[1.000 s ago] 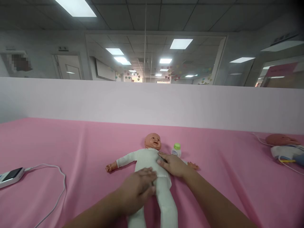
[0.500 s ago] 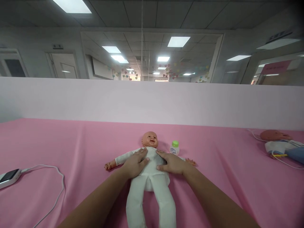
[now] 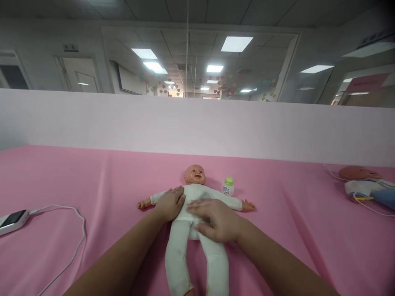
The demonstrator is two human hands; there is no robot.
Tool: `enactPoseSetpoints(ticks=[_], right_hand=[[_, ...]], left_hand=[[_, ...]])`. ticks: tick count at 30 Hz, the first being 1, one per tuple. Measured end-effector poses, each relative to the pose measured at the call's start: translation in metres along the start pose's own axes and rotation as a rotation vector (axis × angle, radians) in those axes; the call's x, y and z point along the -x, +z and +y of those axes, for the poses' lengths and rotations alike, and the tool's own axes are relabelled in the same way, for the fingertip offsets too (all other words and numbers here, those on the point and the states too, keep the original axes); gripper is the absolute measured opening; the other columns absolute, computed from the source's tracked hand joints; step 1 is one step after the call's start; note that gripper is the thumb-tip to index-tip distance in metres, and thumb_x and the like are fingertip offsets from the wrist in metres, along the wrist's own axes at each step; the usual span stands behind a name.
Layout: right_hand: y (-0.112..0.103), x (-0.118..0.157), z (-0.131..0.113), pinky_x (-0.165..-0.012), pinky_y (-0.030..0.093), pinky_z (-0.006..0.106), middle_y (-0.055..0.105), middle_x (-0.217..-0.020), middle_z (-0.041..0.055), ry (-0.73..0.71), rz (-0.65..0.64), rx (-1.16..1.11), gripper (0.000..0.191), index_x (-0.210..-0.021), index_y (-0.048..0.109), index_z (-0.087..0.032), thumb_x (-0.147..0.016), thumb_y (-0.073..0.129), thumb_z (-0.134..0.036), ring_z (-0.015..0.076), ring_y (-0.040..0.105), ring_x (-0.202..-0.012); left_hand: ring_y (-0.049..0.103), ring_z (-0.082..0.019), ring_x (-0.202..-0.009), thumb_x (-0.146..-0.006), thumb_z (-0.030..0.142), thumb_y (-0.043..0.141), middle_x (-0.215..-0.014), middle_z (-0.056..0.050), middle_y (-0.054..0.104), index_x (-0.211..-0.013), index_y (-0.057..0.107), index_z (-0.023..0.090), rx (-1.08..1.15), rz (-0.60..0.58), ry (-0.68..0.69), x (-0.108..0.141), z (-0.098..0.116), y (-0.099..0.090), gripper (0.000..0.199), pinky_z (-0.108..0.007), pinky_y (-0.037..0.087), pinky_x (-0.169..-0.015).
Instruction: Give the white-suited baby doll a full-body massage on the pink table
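Note:
A baby doll (image 3: 195,176) with a white cloth body lies on its back, arms spread and legs toward me. Flat against the left side of its chest and shoulder rests my left hand (image 3: 170,203), fingers stretched out. My right hand (image 3: 217,220) is over the doll's belly, fingers extended and slightly blurred; whether the palm presses on the cloth I cannot tell. Neither hand grips anything. Beside the doll's arm on the right stands a small clear bottle (image 3: 227,190) with a green cap.
Pink cloth (image 3: 123,176) covers the surface. A white device (image 3: 14,221) with a screen and cable lies at left. At far right is another doll (image 3: 359,173) in white and blue with a thin cord. A low white wall (image 3: 197,123) stands behind, with glass above.
My right hand has moved from the doll's upper chest down and inward to its belly. My left hand has shifted slightly outward on the chest. The view has tilted a little downward.

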State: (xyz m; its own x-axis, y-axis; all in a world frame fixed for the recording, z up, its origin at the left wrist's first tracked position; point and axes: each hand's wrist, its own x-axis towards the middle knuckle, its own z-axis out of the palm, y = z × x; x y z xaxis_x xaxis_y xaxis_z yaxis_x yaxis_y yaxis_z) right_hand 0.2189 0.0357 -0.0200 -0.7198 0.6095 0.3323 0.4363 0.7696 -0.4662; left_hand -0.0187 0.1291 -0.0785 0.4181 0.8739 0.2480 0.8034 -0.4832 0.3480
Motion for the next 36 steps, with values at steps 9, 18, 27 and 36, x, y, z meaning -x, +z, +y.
enactPoseSetpoints(ticks=[9,18,27,36], right_hand=[[0.013,-0.009,0.019,-0.13,0.023,0.051,0.053,-0.157,0.0085,0.084,-0.059,0.009,0.064,-0.152,0.056,-0.025,-0.097,0.063,-0.057,0.0302,0.047,-0.148],[0.008,-0.009,0.065,-0.131,0.018,0.049,0.022,-0.173,0.0078,0.4,-0.035,0.113,0.085,-0.165,0.03,-0.02,-0.101,0.042,-0.074,0.0288,0.02,-0.161],[-0.012,0.006,0.069,-0.12,0.039,0.051,0.045,-0.164,0.007,0.545,-0.023,-0.044,0.083,-0.163,0.038,-0.027,-0.097,0.043,-0.079,0.0339,0.048,-0.147],[-0.007,0.01,0.09,-0.129,0.025,0.047,0.032,-0.17,0.0029,0.553,-0.03,-0.007,0.074,-0.165,0.031,-0.025,-0.103,0.047,-0.061,0.0289,0.032,-0.156]], left_hand=[[0.048,-0.03,-0.147,-0.107,0.043,0.032,-0.157,-0.018,0.051,-0.153,0.05,0.011,-0.013,0.016,0.048,-0.001,-0.006,0.004,0.059,-0.047,0.029,-0.126],[0.045,-0.031,-0.149,-0.106,0.049,0.03,-0.159,-0.02,0.048,-0.151,0.052,0.011,-0.002,-0.005,0.064,-0.001,-0.007,0.006,0.063,-0.05,0.027,-0.126],[0.038,-0.034,-0.153,-0.105,0.044,0.032,-0.164,-0.022,0.04,-0.156,0.046,0.007,-0.034,-0.138,-0.019,0.014,0.012,-0.017,0.064,-0.05,0.028,-0.126],[0.05,-0.031,-0.145,-0.1,0.039,0.053,-0.157,-0.003,0.054,-0.154,0.054,0.027,0.224,-0.309,0.432,0.057,0.094,-0.059,0.055,-0.042,0.036,-0.124]])
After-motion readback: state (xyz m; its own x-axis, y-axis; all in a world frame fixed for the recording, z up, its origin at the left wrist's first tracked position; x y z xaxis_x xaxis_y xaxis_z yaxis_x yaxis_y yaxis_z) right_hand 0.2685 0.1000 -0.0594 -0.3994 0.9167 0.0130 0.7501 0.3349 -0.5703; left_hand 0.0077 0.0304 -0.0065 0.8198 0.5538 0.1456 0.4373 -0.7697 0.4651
